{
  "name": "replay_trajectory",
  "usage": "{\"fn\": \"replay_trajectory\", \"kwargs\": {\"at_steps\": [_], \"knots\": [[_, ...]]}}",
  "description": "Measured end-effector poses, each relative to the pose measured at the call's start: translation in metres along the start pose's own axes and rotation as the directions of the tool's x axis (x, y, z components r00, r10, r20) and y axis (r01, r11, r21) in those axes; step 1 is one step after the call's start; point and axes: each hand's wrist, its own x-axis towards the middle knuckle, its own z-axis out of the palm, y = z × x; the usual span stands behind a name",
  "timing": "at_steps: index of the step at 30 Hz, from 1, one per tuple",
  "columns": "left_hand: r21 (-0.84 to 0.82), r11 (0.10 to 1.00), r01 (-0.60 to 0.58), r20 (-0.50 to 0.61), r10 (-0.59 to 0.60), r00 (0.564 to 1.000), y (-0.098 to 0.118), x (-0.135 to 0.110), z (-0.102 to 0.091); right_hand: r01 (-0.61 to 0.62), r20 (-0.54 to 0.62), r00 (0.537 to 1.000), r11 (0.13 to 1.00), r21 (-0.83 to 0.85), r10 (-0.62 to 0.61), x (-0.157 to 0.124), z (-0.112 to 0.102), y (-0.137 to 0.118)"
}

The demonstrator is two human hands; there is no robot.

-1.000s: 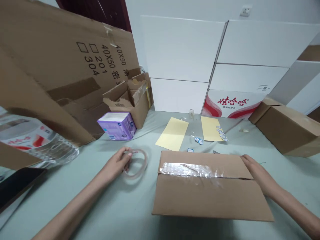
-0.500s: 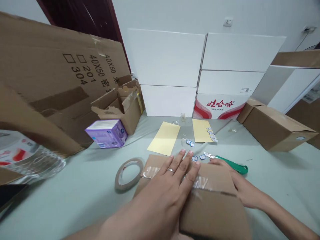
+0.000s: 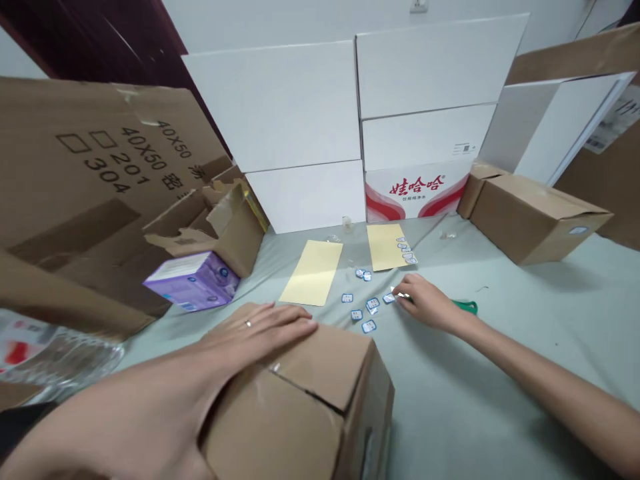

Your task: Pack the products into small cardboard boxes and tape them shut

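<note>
Left hand point(image 3: 240, 343) spans box point(image 3: 280, 417), fingers together, likely steadying; right hand point(image 3: 425, 301), box's two o'clock, fingers over cutter point(image 3: 467, 307), pinch unclear.

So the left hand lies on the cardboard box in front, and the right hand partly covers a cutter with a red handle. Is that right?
Not quite: the handle colour is wrong. The head view shows the left hand on the cardboard box in front, and the right hand partly covering a cutter with a green handle.
</note>
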Motion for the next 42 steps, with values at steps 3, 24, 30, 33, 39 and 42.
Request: {"fn": "replay_trajectory", "kwargs": {"at_steps": [3, 24, 30, 33, 39, 42], "knots": [[-0.004, 1.0, -0.011, 0.068, 0.011, 0.998, -0.007, 0.005, -0.02, -0.011, -0.006, 1.0, 0.998, -0.055, 0.01, 0.016, 0.014, 0.002], [-0.277, 0.961, -0.024, 0.136, 0.064, 0.989, -0.046, 0.022, -0.039, 0.526, -0.155, 0.826, 0.643, 0.557, -0.542, -0.038, -0.091, -0.11], [-0.275, 0.961, -0.028, 0.13, 0.066, 0.989, -0.041, 0.026, -0.039, 0.514, -0.087, 0.822, 0.667, 0.539, -0.563, -0.049, -0.088, -0.127], [-0.263, 0.964, -0.025, 0.123, 0.059, 0.991, -0.04, 0.027, -0.039, 0.548, -0.096, 0.804, 0.669, 0.502, -0.587, -0.054, -0.086, -0.125], [-0.254, 0.967, -0.028, 0.103, 0.055, 0.993, -0.038, 0.03, -0.039, 0.514, -0.128, 0.848, 0.737, 0.439, -0.515, -0.061, -0.076, -0.127], [-0.241, 0.971, -0.011, 0.108, 0.038, 0.993, -0.036, 0.031, -0.039, 0.519, -0.143, 0.849, 0.75, 0.411, -0.509, -0.061, -0.072, -0.133]]}}
